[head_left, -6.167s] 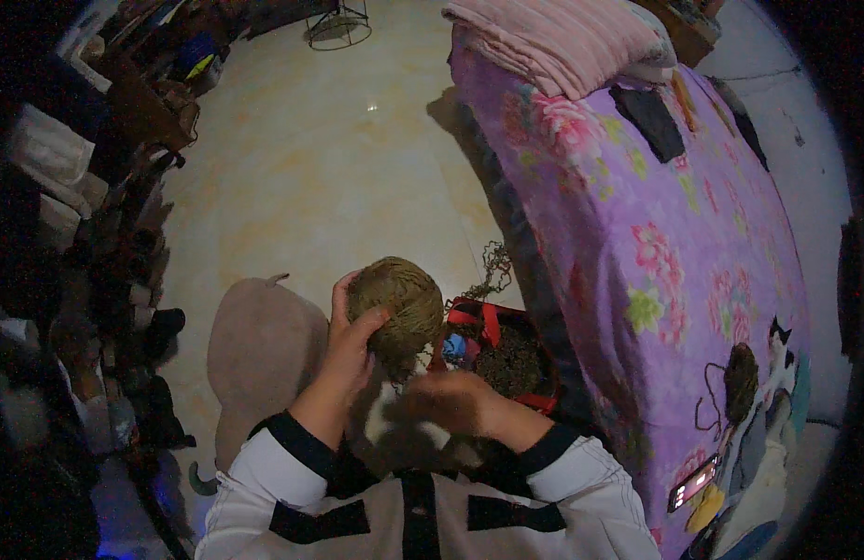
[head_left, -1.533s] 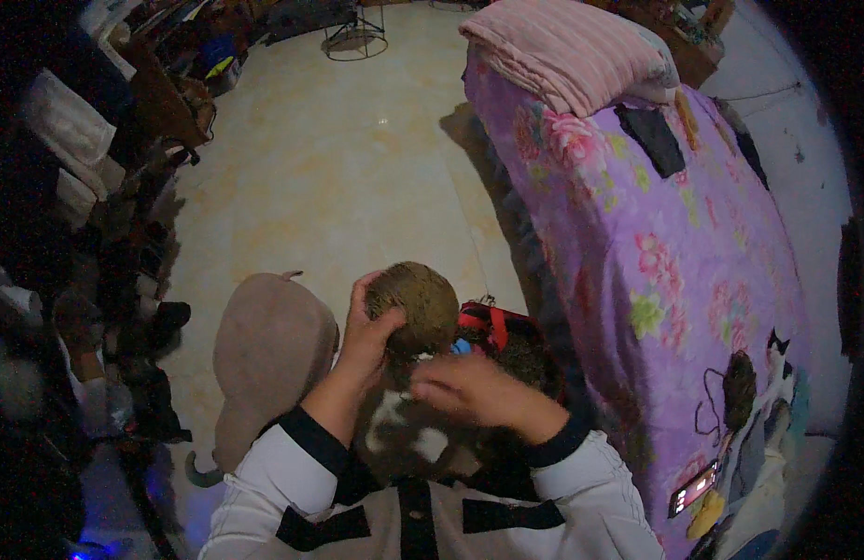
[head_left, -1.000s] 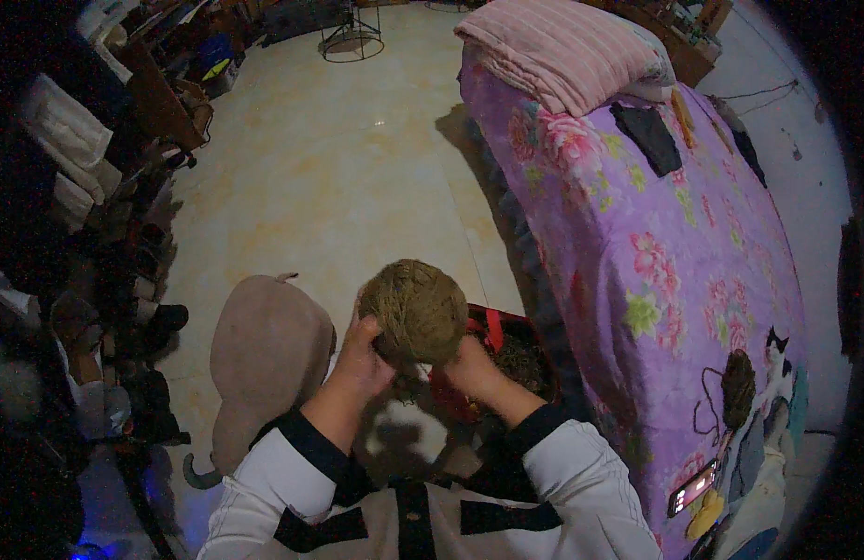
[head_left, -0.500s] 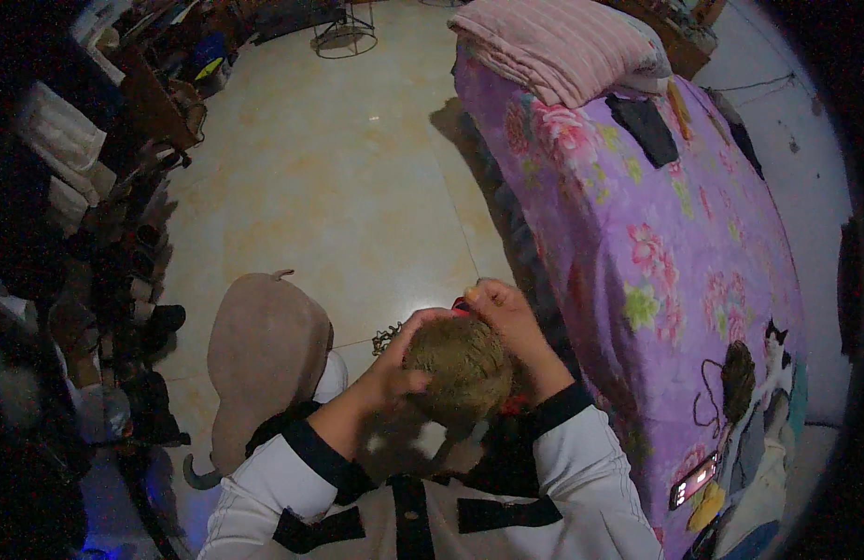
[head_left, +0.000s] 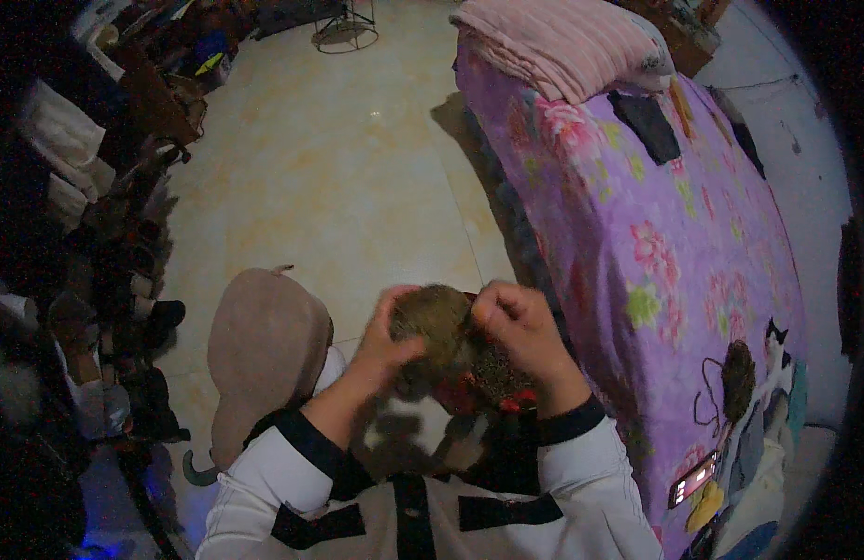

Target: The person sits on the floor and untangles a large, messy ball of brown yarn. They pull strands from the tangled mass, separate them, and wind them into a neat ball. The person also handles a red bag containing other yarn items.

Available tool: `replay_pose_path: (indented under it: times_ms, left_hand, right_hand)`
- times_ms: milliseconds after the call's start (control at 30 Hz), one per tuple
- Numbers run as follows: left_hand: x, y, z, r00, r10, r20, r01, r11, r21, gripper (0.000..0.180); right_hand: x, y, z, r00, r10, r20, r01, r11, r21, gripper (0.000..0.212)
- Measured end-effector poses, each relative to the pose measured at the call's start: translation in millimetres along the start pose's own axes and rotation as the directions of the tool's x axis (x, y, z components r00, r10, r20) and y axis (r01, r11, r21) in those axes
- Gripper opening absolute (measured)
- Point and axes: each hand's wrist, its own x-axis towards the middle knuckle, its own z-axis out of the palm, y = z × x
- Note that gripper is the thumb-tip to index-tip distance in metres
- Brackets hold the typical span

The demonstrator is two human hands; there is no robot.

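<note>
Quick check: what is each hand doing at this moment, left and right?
Left hand: closed around the left side of the brownish yarn ball.
Right hand: fingers curled on the ball's right side, gripping it.

Def a bedroom in someone's home, pretty lived-in. Big bed (head_left: 674,243) on the right w/ a purple flowery cover, plus a folded pink blanket (head_left: 567,42) stacked at the far end. A phone (head_left: 695,478) is lying on the bed near its close corner. Pale tiled floor (head_left: 357,177) in the middle, a brownish cushion or stool (head_left: 264,345) sitting on it. Left side is all clutter: a row of shoes (head_left: 138,308), clothes and bags piled up along the wall, too dark to make out much else tbh.
</note>
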Motion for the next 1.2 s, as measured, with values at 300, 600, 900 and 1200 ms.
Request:
replay_pose_path:
  times_ms: [300, 600, 900, 1200]
  left_hand:
    - [-9.0, 14.5, 16.9, 0.99, -0.129, 0.061, 0.141, 0.827, -0.544, 0.06]
    - [0.3, 0.7, 5.4, 0.979, 0.032, -0.201, -0.028, 0.999, 0.024, 0.061]
    - [-9.7, 1.0, 17.0, 0.976, -0.207, 0.07, 0.211, 0.805, -0.554, 0.062]
    - [2.1, 20.3, 2.5, 0.965, -0.047, -0.257, 0.013, 0.991, -0.13, 0.061]
  right_hand:
    - [-3.6, 120.1, 19.1, 0.952, 0.251, -0.174, -0.218, 0.957, 0.191, 0.013]
    - [-4.3, -0.5, 6.5, 0.986, -0.156, 0.052, 0.161, 0.979, -0.124, 0.019]
    - [0.6, 85.8, 12.9, 0.976, 0.179, -0.124, -0.138, 0.949, 0.284, 0.013]
    - [-7.9, 3.0, 5.4, 0.986, -0.055, 0.155, 0.053, 0.998, 0.017, 0.022]
